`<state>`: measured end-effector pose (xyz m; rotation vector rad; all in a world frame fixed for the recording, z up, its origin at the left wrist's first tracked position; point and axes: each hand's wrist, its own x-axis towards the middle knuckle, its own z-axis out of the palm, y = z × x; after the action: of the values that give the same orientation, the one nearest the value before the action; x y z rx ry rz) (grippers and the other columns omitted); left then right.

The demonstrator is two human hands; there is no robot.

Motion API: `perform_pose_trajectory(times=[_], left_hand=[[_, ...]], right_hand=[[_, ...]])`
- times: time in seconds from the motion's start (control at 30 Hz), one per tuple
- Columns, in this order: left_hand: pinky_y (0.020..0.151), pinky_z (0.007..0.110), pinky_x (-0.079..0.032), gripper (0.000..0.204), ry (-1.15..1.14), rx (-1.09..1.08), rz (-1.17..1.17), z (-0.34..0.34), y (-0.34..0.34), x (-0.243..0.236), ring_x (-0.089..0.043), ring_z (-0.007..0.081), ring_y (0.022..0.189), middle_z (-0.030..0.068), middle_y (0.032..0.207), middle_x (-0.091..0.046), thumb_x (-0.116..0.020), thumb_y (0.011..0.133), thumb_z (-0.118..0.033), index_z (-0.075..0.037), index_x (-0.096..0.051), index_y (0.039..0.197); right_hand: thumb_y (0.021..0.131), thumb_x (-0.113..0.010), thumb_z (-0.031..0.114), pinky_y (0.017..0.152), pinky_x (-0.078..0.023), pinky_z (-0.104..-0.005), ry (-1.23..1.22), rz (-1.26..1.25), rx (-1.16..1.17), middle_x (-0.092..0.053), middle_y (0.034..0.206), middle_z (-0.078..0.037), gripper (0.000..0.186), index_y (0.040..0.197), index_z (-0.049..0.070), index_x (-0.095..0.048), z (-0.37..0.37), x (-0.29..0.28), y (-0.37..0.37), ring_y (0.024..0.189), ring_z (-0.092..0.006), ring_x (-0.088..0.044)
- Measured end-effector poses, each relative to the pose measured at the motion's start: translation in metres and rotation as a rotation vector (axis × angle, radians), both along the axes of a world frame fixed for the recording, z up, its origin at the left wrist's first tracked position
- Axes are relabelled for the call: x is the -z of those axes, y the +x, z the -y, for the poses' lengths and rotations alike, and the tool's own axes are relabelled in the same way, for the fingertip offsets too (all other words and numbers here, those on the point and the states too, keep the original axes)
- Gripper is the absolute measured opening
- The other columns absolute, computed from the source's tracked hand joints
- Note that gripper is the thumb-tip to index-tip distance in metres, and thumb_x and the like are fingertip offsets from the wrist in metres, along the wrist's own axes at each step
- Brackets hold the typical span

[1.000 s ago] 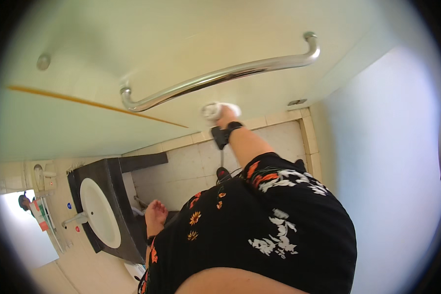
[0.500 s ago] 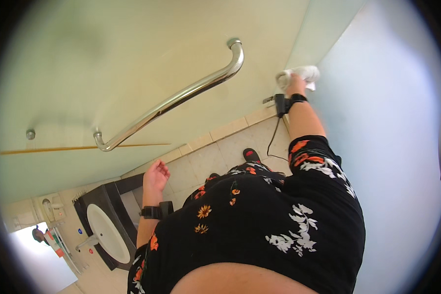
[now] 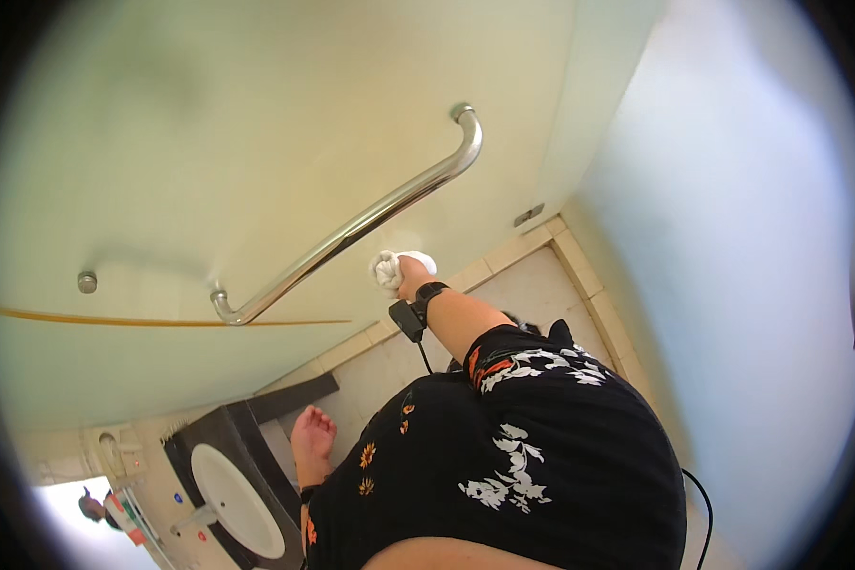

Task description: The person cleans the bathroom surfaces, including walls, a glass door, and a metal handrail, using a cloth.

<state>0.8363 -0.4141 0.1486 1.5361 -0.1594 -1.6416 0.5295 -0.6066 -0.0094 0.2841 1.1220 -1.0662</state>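
A bunched white cloth [image 3: 387,271] is gripped in my right hand [image 3: 412,275], which is closed on it. The cloth is up against the frosted glass panel [image 3: 285,180], just below the chrome bar handle [image 3: 370,217]. My left hand [image 3: 313,439] hangs low on the left, holding nothing, its fingers loosely bent. A black device with a cable [image 3: 409,320] is strapped to my right wrist.
On the lower left, a white oval basin [image 3: 236,499] sits in a dark counter [image 3: 285,399], with a tap [image 3: 192,520] beside it. A metal fitting [image 3: 529,216] is on the glass near the tiled corner. At right stands a pale bluish panel [image 3: 722,275]. A person [image 3: 93,508] appears at far lower left.
My right hand has carried the cloth left and down across the glass, from the corner to below the handle. My body has turned a little, and my left hand sits lower in view.
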Motion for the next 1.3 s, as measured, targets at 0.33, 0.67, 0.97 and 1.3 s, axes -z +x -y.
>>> perform_pose_trajectory(times=[0.33,0.67,0.97,1.3], left_hand=[[0.062,0.031,-0.041,0.008,0.1,0.151,-0.085,0.035,0.021,0.059,-0.051,0.0148,0.065,-0.0009,0.074,-0.054,-0.055,0.081,-0.019,-0.011,-0.054,0.08],[0.063,0.032,-0.041,0.012,0.13,0.289,0.013,0.095,-0.084,0.068,-0.052,0.0152,0.066,0.0002,0.069,-0.054,-0.055,0.082,-0.019,-0.01,-0.054,0.075],[0.066,0.035,-0.043,0.008,0.264,0.363,0.14,0.08,-0.165,0.054,-0.053,0.0189,0.07,0.0027,0.076,-0.057,-0.054,0.082,-0.017,-0.009,-0.056,0.083],[0.066,0.034,-0.045,0.009,0.311,0.374,0.179,0.086,-0.195,0.039,-0.053,0.0188,0.07,0.0038,0.077,-0.057,-0.057,0.082,-0.017,-0.008,-0.056,0.082]], right_hand=[[0.068,-0.061,0.016,0.072,-0.048,-0.0428,-0.158,-1.995,-0.648,-0.058,0.084,-0.018,0.021,0.085,0.006,-0.054,-0.036,-0.106,-0.274,0.08,-0.0321,-0.058],[0.068,-0.061,0.015,0.085,-0.04,-0.0442,-0.307,-2.243,0.538,-0.049,0.109,-0.025,0.06,0.123,0.001,-0.041,-0.042,-0.263,-0.409,0.1,-0.0404,-0.047],[0.074,-0.059,0.016,0.085,-0.036,-0.0482,0.078,-1.753,0.535,-0.047,0.113,-0.028,0.062,0.124,-0.008,-0.032,-0.016,-0.011,-0.407,0.098,-0.0463,-0.043],[0.071,-0.056,0.007,0.084,-0.042,-0.0382,0.021,-0.79,0.487,-0.053,0.109,-0.017,0.049,0.118,-0.001,-0.044,-0.022,0.115,-0.381,0.099,-0.0305,-0.052]])
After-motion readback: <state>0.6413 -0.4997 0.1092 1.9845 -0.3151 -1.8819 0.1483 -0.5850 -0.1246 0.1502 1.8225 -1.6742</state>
